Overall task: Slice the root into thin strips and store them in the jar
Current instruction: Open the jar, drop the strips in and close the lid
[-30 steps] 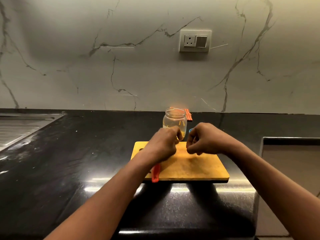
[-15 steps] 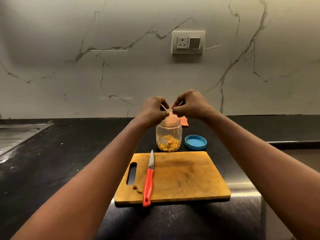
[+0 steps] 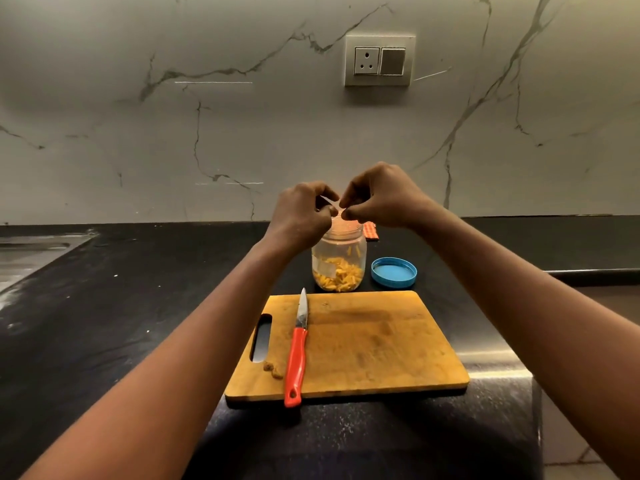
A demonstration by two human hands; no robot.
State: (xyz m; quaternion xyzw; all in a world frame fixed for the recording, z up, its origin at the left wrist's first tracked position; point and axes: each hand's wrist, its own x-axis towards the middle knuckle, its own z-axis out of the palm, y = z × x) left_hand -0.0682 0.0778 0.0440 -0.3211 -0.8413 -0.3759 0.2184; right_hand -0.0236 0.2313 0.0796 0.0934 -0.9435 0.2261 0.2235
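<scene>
We have both hands bunched over the mouth of the clear round jar [image 3: 339, 261]. The left hand [image 3: 301, 213] and right hand [image 3: 384, 199] curl their fingers [image 3: 353, 195] inward, tips pinching a thin pale strip [image 3: 329, 201] just above the rim. Such a strip looks light, limp and easily snapped, so we judge a soft fingertip pinch near its ends best. The jar stands open on the black counter [image 3: 104, 323], its lower part heaped with orange-yellow root strips [image 3: 341, 277], and its blue round lid [image 3: 394, 272] lies just beside it. A brown root scrap [image 3: 273, 369] sits on the wooden cutting board [image 3: 363, 344], near the red-handled knife [image 3: 296, 355].
</scene>
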